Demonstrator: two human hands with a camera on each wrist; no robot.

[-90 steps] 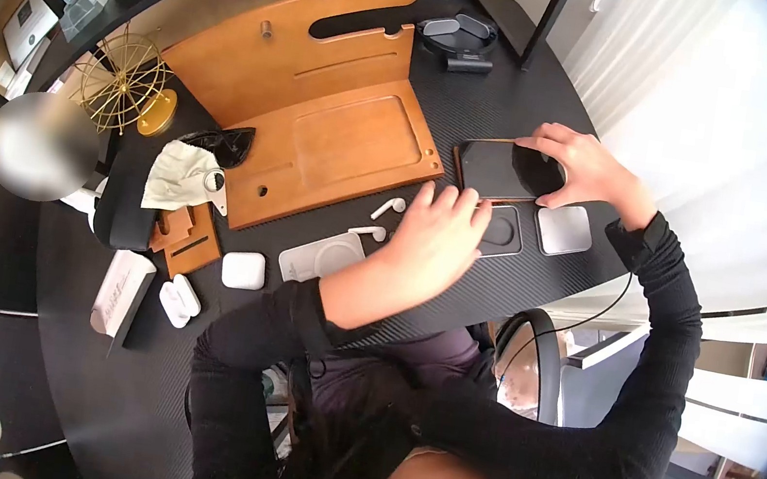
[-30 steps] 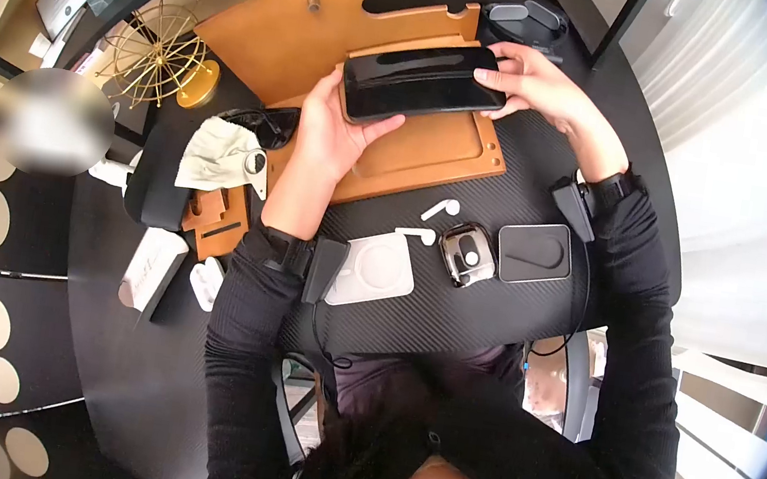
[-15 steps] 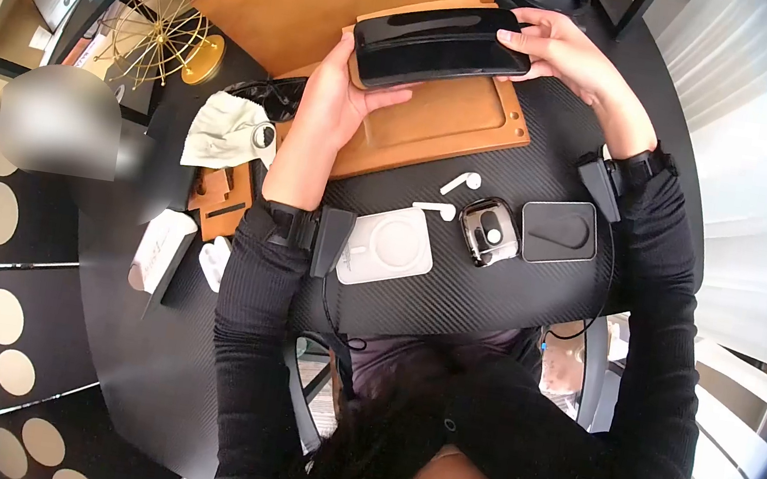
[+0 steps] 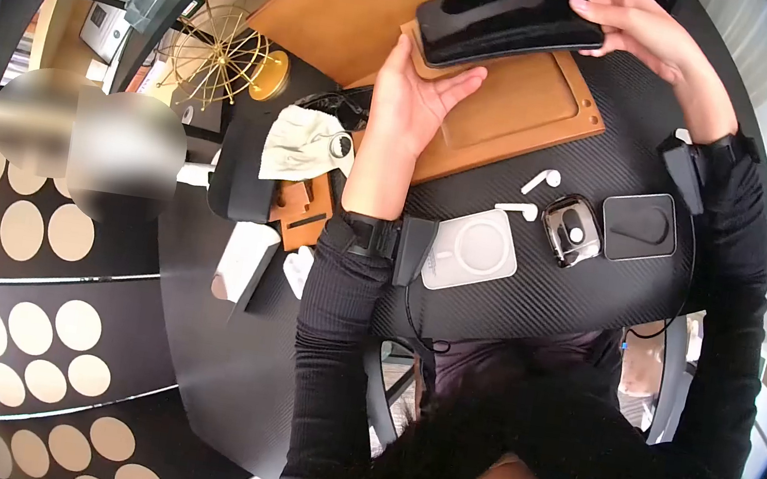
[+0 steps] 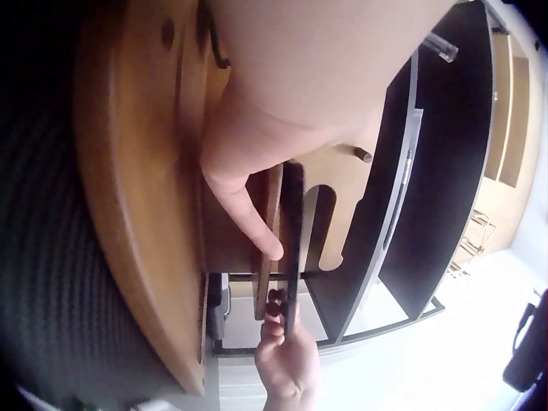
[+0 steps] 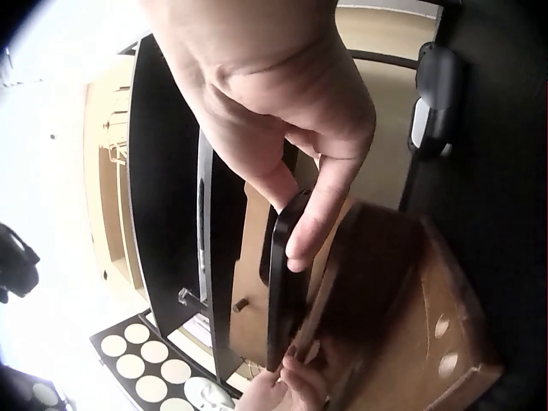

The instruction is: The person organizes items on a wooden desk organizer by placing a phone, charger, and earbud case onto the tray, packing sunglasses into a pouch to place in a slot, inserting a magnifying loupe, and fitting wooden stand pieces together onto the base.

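Observation:
Both hands hold a black phone with a brown back, level above the tray of a wooden docking stand. My left hand cups its left end from below, thumb on the near edge. My right hand pinches the right end. In the left wrist view the phone shows edge-on, my thumb against its brown back. In the right wrist view my fingers grip the phone's edge over the stand.
On the black desk near me lie two white earbuds, a shiny case, a dark square pad and a white charging pad. To the left lie a cloth, a gold wire ornament and a white box.
The phone came up off the desk with both hands and now hangs over the wooden stand, nearer its upright back than half a second ago.

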